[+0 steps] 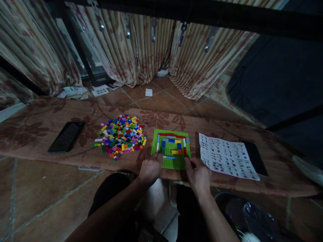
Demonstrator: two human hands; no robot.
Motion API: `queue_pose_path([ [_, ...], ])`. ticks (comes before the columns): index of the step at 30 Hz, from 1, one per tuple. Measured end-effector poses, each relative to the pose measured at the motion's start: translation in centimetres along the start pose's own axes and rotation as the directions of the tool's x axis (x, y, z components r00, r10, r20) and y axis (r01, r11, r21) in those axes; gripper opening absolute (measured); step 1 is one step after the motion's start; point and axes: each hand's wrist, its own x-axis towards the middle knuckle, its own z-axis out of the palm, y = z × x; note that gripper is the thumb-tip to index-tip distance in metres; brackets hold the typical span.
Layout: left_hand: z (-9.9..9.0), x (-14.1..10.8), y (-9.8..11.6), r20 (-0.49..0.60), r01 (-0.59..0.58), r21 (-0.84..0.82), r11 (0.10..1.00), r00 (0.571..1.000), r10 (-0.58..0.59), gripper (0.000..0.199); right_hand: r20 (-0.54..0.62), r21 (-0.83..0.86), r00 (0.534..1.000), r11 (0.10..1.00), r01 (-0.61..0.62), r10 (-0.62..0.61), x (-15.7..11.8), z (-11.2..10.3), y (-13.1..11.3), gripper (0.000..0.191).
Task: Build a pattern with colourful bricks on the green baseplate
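Flanking the green baseplate [174, 164], the hands [150, 169] [200, 174] curl, grip unclear, beside a sheet [228, 156] of unreadable print.

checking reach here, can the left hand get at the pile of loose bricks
Probably yes: the left hand is at the near left part of the green baseplate, and the pile of loose bricks lies farther left, with only cloth showing between. It would likely need to leave the baseplate.
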Motion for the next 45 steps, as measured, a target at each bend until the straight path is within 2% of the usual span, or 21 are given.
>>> queue_pose_path([
  [3, 0.2, 0.0, -0.1, -0.005, -0.007, 0.014, 1.000, 1.000, 0.007, 0.030, 0.057, 0.118, 0.978, 0.974, 0.193, -0.201, 0.0, 0.8, -1.2, 0.026],
  [6, 0.2, 0.1, -0.1, 0.008, -0.006, 0.033, 0.999, 1.000, 0.005, 0.029, 0.126, 0.071, 0.948, 0.955, 0.286, -0.293, 0.2, 2.0, -2.1, 0.025],
  [13, -0.2, 0.1, 0.3, -0.005, -0.007, 0.068, 0.998, 1.000, 0.007, 0.026, 0.268, -0.081, 0.910, 0.933, 0.349, -0.317, 1.0, 3.8, -2.3, 0.023],
  [17, -0.3, 0.1, 0.3, -0.002, -0.014, 0.065, 0.998, 1.000, 0.014, 0.026, 0.294, -0.038, 0.888, 0.925, 0.379, -0.352, 1.2, 4.1, -2.2, 0.025],
  [26, 0.0, 0.0, 0.5, 0.016, 0.003, 0.118, 0.993, 1.000, -0.005, 0.023, 0.298, 0.028, 0.880, 0.925, 0.378, -0.369, 1.0, 4.4, -1.8, 0.025],
  [35, 0.1, -0.2, 0.4, -0.014, -0.015, 0.133, 0.991, 1.000, 0.017, 0.025, 0.252, 0.172, 0.878, 0.912, 0.374, -0.407, 0.7, 4.6, -2.1, 0.029],
  [40, 0.5, -0.3, 0.3, -0.035, 0.005, 0.108, 0.994, 0.999, -0.001, 0.026, 0.124, 0.260, 0.927, 0.913, 0.314, -0.355, 0.3, 4.7, -2.1, 0.031],
  [45, 0.4, -0.3, 0.2, -0.042, -0.009, 0.107, 0.994, 0.999, 0.013, 0.026, 0.018, 0.361, 0.952, 0.890, 0.279, -0.306, 0.1, 3.6, -2.5, 0.026],
])
